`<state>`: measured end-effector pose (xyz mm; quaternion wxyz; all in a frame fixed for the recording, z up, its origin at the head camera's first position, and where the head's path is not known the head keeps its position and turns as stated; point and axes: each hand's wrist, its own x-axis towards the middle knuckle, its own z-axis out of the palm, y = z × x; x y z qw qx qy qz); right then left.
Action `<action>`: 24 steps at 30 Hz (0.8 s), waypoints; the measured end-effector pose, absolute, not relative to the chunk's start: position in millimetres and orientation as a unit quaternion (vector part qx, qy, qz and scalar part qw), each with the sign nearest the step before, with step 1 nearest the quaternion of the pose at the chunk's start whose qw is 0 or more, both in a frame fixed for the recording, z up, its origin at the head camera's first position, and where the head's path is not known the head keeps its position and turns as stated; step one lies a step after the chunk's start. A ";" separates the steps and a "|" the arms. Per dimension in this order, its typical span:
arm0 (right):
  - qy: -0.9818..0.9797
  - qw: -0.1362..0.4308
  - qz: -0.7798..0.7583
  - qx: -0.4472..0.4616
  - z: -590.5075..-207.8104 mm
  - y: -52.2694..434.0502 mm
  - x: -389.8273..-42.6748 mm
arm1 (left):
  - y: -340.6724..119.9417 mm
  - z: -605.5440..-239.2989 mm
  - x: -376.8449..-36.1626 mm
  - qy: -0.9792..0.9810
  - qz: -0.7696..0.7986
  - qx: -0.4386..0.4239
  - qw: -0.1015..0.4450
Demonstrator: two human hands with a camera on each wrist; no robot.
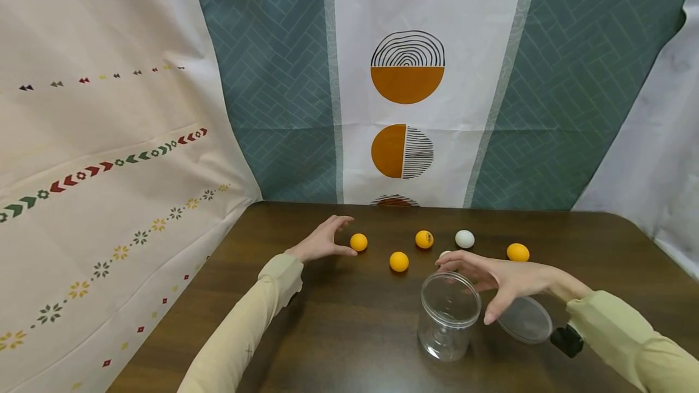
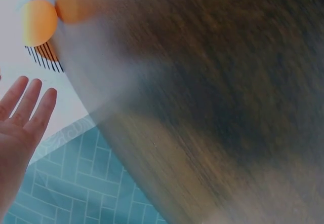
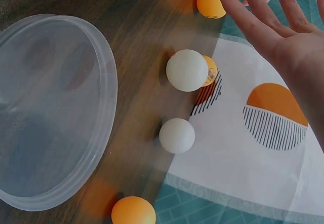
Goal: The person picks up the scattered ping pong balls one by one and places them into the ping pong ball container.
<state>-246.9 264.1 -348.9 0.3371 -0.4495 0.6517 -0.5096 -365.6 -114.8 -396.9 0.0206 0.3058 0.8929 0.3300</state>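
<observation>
Left hand, left of centre in the head view, fingers straight and spread, holding nothing, just beside an orange ball. Right hand, lower right of centre, fingers loosely spread, empty, hovering over the rim of a clear jar. Clear lid flat beside the jar. White ball behind the hand.

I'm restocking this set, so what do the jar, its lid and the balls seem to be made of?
The jar looks like clear, glossy plastic: see-through wall with soft highlights. The lid looks like thinner, slightly cloudy plastic with a moulded rim. The orange balls and white balls look like smooth matte plastic, probably hollow table-tennis balls.
</observation>
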 end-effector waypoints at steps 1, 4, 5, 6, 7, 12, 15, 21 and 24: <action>0.650 0.333 -0.511 -0.453 -349.4 263.7 -247.1 | -114.6 -396.7 -365.7 0.893 0.329 0.306 0.020; 0.648 0.324 -0.514 -0.459 -350.7 261.9 -246.9 | -113.4 -396.9 -366.0 0.894 0.327 0.307 0.013; 0.648 0.322 -0.515 -0.460 -351.1 261.2 -246.8 | -112.8 -396.8 -365.7 0.894 0.327 0.306 0.013; 0.648 0.322 -0.515 -0.459 -351.5 260.7 -246.5 | -112.1 -396.6 -365.4 0.894 0.327 0.305 0.012; 0.648 0.320 -0.515 -0.460 -352.1 260.3 -246.4 | -111.5 -396.7 -365.3 0.894 0.326 0.306 0.012; 0.641 0.319 -0.515 -0.472 -354.7 258.8 -246.4 | -109.0 -398.7 -367.2 0.893 0.327 0.308 0.011; 0.635 0.317 -0.516 -0.479 -355.7 257.8 -246.4 | -108.0 -400.0 -369.6 0.893 0.325 0.312 0.006; 0.643 0.319 -0.518 -0.465 -355.2 256.5 -246.2 | -106.1 -403.1 -373.2 0.892 0.324 0.316 0.006; 0.647 0.320 -0.520 -0.456 -355.1 255.8 -245.9 | -104.8 -405.5 -374.4 0.892 0.324 0.316 0.007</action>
